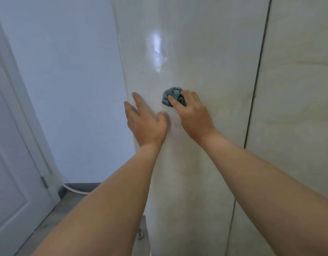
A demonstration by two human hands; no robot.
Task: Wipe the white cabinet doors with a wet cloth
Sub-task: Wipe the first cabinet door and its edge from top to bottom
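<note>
- Pressing a bunched grey-blue cloth (173,96) against the glossy white cabinet door (196,52), the right hand (191,112) held it with fingers curled over the wad, about halfway up the panel.
- Balling the cloth up that way probably gave the palm something firm to push on, so the pressure landed on one patch of the door.
- Beside it, the left hand (145,122) lay flat on the same door near its left edge, fingers straight and spread, gripping nothing; this looked like a brace to steady the panel, or the person's own reach, against the rubbing.
- A bright reflection (157,50) sat higher on the door; whether that area was wet could not be told.
- A second door (298,89) stood to the right past a dark vertical gap (255,100), with neither hand on it, so I judged it as remaining work.
- To the left were a pale wall (67,89) and a room door (9,163).
</note>
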